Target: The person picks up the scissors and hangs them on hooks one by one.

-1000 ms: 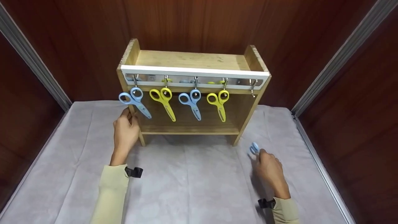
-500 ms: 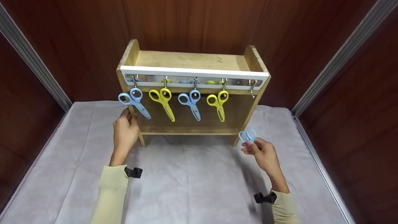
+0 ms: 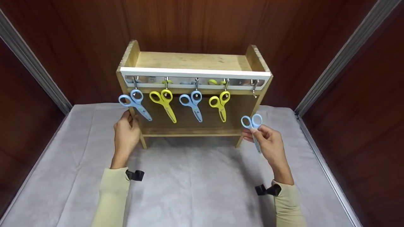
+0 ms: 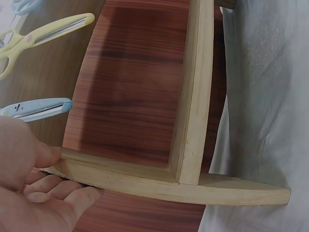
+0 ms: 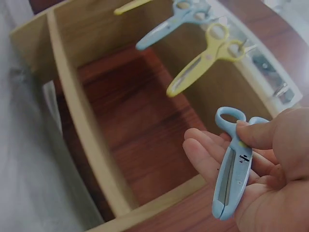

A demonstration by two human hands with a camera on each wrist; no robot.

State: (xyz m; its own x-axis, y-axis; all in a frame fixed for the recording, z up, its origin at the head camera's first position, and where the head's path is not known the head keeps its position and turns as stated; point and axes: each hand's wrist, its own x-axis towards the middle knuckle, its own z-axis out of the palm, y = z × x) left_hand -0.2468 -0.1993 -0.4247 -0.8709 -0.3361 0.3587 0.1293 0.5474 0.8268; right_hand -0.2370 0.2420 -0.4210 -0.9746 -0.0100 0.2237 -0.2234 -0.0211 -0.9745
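My right hand [image 3: 273, 143] pinches a pair of blue scissors [image 5: 232, 169] between thumb and fingers near the handles. Its loops point up and its blades down, in front of the right side of a wooden rack [image 3: 189, 135]. With thumb and fingers, my left hand [image 3: 126, 130] grips the rack's left side panel [image 4: 120, 176]. Along the rack's front hang blue scissors [image 3: 136, 102], yellow scissors [image 3: 165, 104], more blue scissors [image 3: 193, 104] and more yellow scissors [image 3: 221, 104], each by one loop on a hook. The rightmost hook [image 3: 255, 90] bears nothing.
A white hook rail [image 3: 195, 72] runs across the rack's upper front, below an open top shelf [image 3: 192, 60]. Grey cloth [image 3: 189, 183] covers the surface beneath. Dark reddish wood panels [image 3: 195, 25] with metal frame strips [image 3: 341, 60] stand around it.
My right hand has lifted the blue scissors from near the cloth, up and slightly left, and turned so the loops face upward. My left hand stays on the rack.
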